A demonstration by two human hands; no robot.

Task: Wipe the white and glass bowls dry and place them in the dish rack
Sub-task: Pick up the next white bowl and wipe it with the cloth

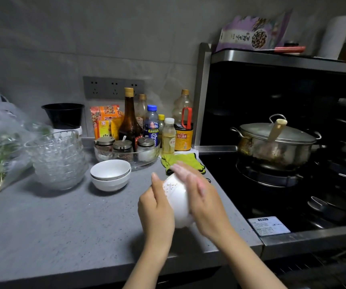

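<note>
You hold the white bowl (178, 205) tipped on its side in the air, above the near right part of the table (63, 226), just left of the stove (251, 195). Your left grip (156, 207) curls round its left side, thumb pointing up. Your right grip (201, 197), blurred, lies with straight fingers against its right side. Two stacked white bowls (110, 176) stand farther left, and beside them a stack of glass bowls (58, 159). Green gloves (180, 160) lie just beyond your hands. A lidded pot (276, 144) sits on the stove.
</note>
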